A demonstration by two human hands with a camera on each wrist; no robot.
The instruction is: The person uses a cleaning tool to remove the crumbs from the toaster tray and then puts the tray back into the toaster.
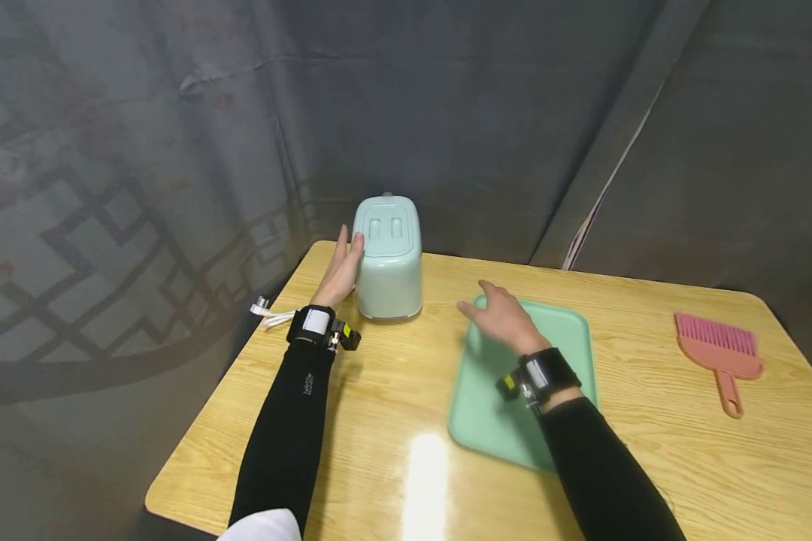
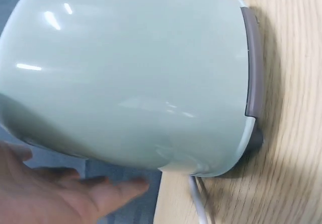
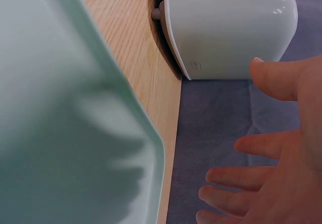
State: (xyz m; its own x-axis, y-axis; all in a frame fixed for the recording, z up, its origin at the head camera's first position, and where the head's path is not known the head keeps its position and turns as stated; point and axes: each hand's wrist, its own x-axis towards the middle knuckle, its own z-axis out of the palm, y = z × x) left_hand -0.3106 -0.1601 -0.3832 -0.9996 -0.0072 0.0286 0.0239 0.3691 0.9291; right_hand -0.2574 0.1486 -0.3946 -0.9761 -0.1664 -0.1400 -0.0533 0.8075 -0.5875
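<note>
A pale green toaster point(image 1: 389, 282) with a closed lid stands upright at the back left of the table. My left hand point(image 1: 341, 272) is at its left side with fingers extended; the thumb is by the lid's edge, though contact is unclear. In the left wrist view, the toaster's smooth wall point(image 2: 136, 73) fills most of the picture, beside the spread fingers point(image 2: 118, 196). Over the far part of a mint green tray point(image 1: 494, 413), my right hand point(image 1: 504, 319) hovers with nothing in it. The right wrist view shows its thumb and fingers apart, away from the toaster point(image 3: 231, 27).
A pink brush point(image 1: 720, 353) with an orange-pink handle lies at the right of the wooden table point(image 1: 392, 391). The toaster's white cord and plug point(image 1: 269, 314) lie at the left table edge. Grey curtains point(image 1: 474, 135) hang behind the table.
</note>
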